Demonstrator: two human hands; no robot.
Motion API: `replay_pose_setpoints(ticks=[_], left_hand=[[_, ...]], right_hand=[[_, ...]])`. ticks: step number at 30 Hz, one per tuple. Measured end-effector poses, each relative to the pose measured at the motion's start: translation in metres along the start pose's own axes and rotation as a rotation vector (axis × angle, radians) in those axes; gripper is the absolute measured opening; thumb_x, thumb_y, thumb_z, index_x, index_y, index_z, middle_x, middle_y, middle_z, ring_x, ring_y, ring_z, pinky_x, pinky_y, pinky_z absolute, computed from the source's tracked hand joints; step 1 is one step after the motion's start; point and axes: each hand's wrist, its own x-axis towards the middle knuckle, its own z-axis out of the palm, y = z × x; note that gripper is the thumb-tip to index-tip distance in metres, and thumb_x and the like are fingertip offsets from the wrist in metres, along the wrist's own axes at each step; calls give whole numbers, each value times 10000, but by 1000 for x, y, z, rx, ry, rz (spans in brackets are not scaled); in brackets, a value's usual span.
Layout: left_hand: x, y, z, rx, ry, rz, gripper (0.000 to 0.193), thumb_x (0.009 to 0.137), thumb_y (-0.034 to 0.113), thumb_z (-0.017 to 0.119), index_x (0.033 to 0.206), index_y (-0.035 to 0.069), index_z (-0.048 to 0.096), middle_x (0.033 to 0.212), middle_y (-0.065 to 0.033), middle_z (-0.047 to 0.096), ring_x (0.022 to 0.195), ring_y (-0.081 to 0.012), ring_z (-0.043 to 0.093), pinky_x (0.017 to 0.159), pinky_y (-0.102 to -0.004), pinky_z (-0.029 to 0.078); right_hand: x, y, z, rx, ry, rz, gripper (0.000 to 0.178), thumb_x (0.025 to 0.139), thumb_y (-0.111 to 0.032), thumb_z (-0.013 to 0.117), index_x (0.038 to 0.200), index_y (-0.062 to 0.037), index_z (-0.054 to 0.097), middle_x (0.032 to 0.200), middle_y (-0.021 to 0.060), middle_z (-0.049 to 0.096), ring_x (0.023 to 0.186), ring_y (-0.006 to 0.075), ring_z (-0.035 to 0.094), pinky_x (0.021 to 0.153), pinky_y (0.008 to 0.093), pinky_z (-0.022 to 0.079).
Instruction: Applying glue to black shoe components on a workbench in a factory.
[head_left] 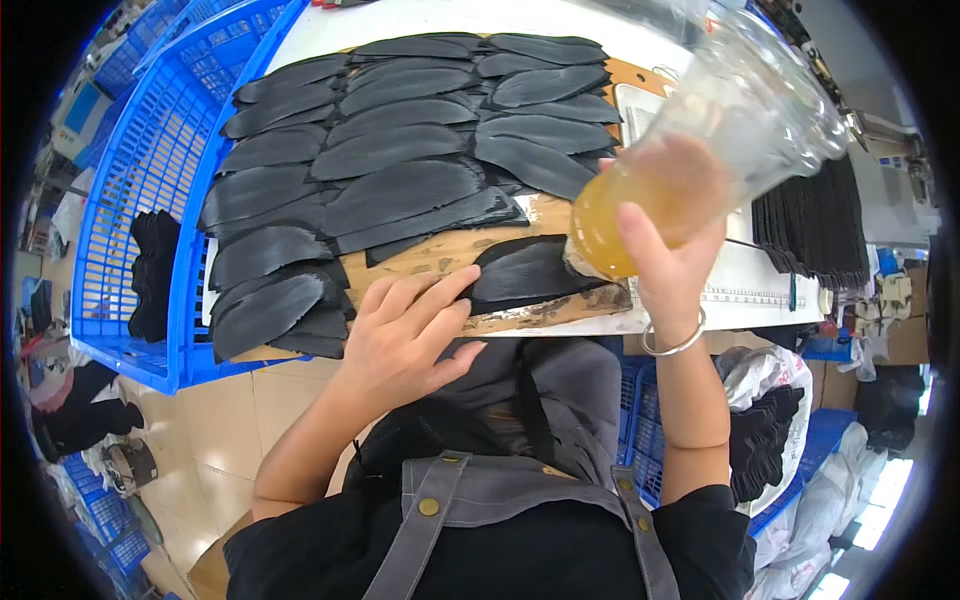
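Observation:
My right hand [680,268] is wrapped round a clear glass jar [745,110], which is tilted with its wide mouth toward the upper right. Cloudy yellow liquid [605,215] fills its lower end. That end is over the right tip of a single black shoe-sole-shaped piece [525,272] lying on a stained brown board [410,265]. What lies under the jar's end is hidden. At the piece's left end, the fingertips of my left hand [415,325] touch it, fingers stretched out. Overlapping rows of similar black pieces [400,150] cover the board beyond.
A blue plastic basket [150,190] stands left of the white table [430,18], with black pieces [153,275] inside. To the right are a dark stack [812,225] and a ruler [755,298]. Below the table at right is a bag [790,375] with dark pieces.

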Motion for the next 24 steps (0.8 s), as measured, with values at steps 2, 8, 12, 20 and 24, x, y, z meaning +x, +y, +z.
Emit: replay_pose_setpoints(ticks=[2, 8, 12, 20, 24], left_hand=[[1, 1, -1, 4, -32, 4, 329, 648, 271, 713, 852, 76, 544, 1215, -34, 540, 956, -215, 522, 801, -345, 388], [0, 2, 1, 21, -44, 3, 358, 632, 278, 725, 863, 79, 536, 1208, -37, 545, 950, -227, 522, 809, -352, 378], [-3, 0, 1, 31, -45, -7, 403, 611, 277, 739, 895, 74, 536, 1202, -36, 552, 947, -232, 524, 807, -352, 375], [-4, -1, 0, -8, 7, -10, 310, 662, 278, 703, 848, 83, 550, 1174, -62, 542, 945, -224, 532, 790, -347, 407], [-6, -2, 3, -33, 65, -23, 335, 638, 271, 711, 869, 74, 569, 1100, -86, 542, 930, -229, 540, 800, -347, 415]], right_hand=[[-1, 3, 12, -50, -54, -1, 638, 657, -82, 745, 1186, -1, 398, 1009, 100, 557, 955, 177, 550, 835, 295, 448], [-4, 10, 3, -184, -70, -56, 633, 637, -107, 757, 1159, 15, 418, 1004, 93, 563, 934, 171, 554, 817, 290, 447], [-8, -3, -19, -410, -115, -26, 658, 662, -90, 731, 1223, 16, 404, 1075, 124, 562, 993, 215, 574, 880, 336, 451], [-5, -28, -46, -137, 69, -54, 667, 689, -145, 723, 1234, 27, 380, 1058, 167, 551, 943, 315, 599, 833, 415, 492], [-6, -17, 2, 100, -56, -63, 655, 726, -212, 685, 1250, 11, 362, 1059, 194, 534, 954, 334, 586, 841, 443, 483]])
